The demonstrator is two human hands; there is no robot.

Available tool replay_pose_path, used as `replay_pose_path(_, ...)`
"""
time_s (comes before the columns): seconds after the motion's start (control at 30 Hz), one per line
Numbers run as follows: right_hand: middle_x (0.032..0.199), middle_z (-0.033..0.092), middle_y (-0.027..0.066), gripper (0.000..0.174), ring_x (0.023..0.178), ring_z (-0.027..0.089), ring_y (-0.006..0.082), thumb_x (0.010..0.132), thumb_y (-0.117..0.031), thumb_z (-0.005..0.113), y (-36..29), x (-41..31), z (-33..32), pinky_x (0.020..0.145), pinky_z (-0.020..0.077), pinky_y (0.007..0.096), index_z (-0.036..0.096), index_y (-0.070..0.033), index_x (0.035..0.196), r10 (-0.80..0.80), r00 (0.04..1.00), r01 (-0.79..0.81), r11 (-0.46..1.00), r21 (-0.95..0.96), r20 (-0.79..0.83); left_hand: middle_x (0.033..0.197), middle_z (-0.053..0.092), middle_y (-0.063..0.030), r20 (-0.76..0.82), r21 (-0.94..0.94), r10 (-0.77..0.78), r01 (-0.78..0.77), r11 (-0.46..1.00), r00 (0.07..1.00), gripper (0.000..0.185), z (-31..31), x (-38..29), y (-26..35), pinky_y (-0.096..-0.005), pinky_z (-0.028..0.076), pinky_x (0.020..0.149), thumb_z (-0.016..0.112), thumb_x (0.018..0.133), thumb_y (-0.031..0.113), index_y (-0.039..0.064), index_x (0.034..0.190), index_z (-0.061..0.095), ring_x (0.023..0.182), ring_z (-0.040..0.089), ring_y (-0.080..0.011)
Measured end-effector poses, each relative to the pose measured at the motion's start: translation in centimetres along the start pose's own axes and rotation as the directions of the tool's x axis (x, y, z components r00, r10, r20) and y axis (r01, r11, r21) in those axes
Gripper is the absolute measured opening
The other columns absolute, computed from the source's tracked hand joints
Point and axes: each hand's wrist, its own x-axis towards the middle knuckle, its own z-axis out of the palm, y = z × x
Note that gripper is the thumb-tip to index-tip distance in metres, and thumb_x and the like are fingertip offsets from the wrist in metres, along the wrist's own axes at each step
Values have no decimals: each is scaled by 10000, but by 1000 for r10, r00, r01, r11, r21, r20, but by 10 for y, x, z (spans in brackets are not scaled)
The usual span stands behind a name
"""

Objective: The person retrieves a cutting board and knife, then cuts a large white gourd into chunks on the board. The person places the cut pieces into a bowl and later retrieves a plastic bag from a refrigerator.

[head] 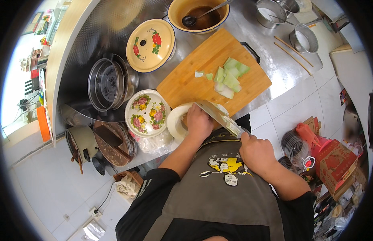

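Note:
My right hand (256,149) is closed around the handle of a cleaver (218,116), whose broad blade slants up to the left and has pale bits stuck on it. My left hand (199,123) grips a thick white ring of melon (175,122), probably winter melon, at the near left edge of the wooden cutting board (186,81). The blade is beside my left fingers; its contact with the melon is hidden. Pale green cut peel pieces (230,79) lie in a pile on the board, with two small bits to their left.
Left of the board stand a floral lidded enamel pot (148,113), a yellow lidded enamel basin (151,45) and steel pans (106,82). Beyond are a basin of brown liquid with a ladle (198,18), steel bowls (304,38) and chopsticks (293,58). Another cleaver (108,136) lies on a round board.

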Motion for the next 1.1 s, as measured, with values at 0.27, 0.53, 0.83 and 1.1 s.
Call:
replay_pose_path(0.27,699,659,166,109,589,688,317,837,-84,591,-5,13,6,515,548,429,525,-20,896,100,987,-109,992,68,123,985,634,-162,18,-10,-12,12,1000,1000,287,0,3,-1,-458,469,793,709,684,23,-4,969,700,954,594,-356)
replay_pose_path(0.53,734,670,183,135,633,695,343,850,-98,574,7,46,35,558,556,452,526,-11,941,90,986,-105,989,103,140,984,625,-118,42,20,-27,26,999,999,234,-3,6,3,-448,467,815,716,703,34,33,937,699,951,588,-330)
replay_pose_path(0.83,679,641,199,143,603,644,393,866,-140,592,41,59,67,568,520,507,547,-20,931,63,997,-51,972,229,-43,1065,634,-108,176,-127,-166,190,974,970,287,-17,8,4,-455,445,874,733,736,37,90,1014,688,1018,584,-334)
replay_pose_path(1.1,688,653,216,208,624,645,421,869,-124,588,71,60,47,598,522,525,538,1,1029,106,991,-84,964,253,-77,1113,640,-29,147,136,75,-95,986,986,350,-28,17,-6,-454,355,966,758,700,73,150,1023,649,1118,561,-261)
